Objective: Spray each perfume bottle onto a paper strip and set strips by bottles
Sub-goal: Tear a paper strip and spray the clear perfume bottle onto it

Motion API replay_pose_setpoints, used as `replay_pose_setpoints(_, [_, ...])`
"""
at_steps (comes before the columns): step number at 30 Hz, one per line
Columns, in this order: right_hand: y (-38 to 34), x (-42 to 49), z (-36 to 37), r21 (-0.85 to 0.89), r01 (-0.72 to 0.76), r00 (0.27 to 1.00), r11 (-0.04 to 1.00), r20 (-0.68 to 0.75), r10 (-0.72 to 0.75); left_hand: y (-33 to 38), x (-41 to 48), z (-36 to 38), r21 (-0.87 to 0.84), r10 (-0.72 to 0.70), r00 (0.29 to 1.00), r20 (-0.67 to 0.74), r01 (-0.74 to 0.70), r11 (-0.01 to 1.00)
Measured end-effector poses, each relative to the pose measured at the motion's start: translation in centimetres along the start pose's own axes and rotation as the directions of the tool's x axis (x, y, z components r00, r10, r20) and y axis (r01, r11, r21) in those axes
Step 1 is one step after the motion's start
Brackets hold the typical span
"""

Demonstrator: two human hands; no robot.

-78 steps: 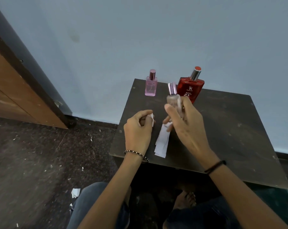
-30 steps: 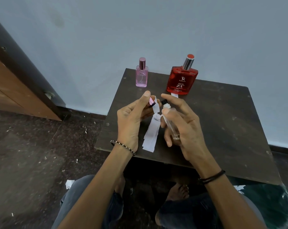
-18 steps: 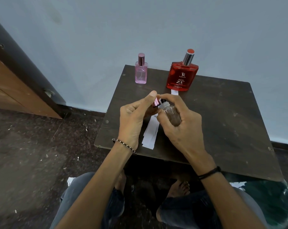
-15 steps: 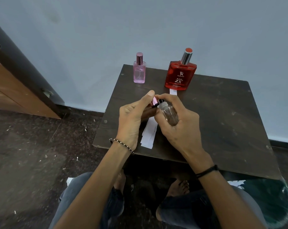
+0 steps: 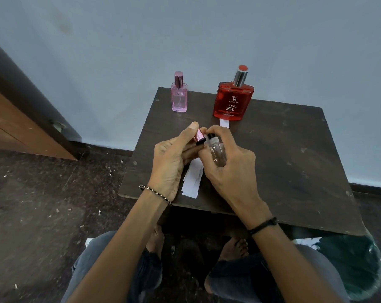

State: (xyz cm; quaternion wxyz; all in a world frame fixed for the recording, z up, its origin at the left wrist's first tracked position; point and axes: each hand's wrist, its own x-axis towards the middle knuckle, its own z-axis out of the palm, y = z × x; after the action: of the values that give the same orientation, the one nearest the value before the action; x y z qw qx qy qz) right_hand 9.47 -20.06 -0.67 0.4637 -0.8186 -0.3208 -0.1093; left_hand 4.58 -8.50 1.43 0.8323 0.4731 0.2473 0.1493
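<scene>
My right hand [image 5: 231,167] grips a small clear perfume bottle [image 5: 216,152] above the dark wooden table [image 5: 283,162], its black nozzle uncovered. My left hand [image 5: 171,158] pinches the bottle's pink metallic cap [image 5: 200,136] right beside the nozzle. Under both hands lie white paper strips [image 5: 192,180], partly hidden. A pink perfume bottle [image 5: 179,95] stands at the back left of the table. A larger red perfume bottle [image 5: 233,98] stands at the back centre, with one paper strip [image 5: 224,123] lying in front of it.
The table stands against a pale blue wall. A wooden cabinet [image 5: 14,125] is at the far left. The dark floor [image 5: 43,204] is littered with small paper scraps. My knees and bare feet are below the table's front edge.
The cap came off the clear bottle and went into my left hand. The bottle was tilted toward a strip, then raised upright, and now cap and nozzle are held close together.
</scene>
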Motion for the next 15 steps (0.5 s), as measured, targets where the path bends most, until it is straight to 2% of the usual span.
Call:
replay_pose_setpoints(8, [0.33, -0.19, -0.79, -0.007, -0.006, 0.998, 1.0, -0.069, 0.005, 0.15, 0.06, -0.22, -0.007, 0.009, 1.0, -0.018, -0.009, 1.0])
replay_pose_setpoints(15, [0.61, -0.22, -0.14, -0.076, 0.08, 0.997, 0.994, 0.026, -0.078, 0.18, 0.01, -0.01, -0.009, 0.014, 1.0, -0.016, -0.015, 1.0])
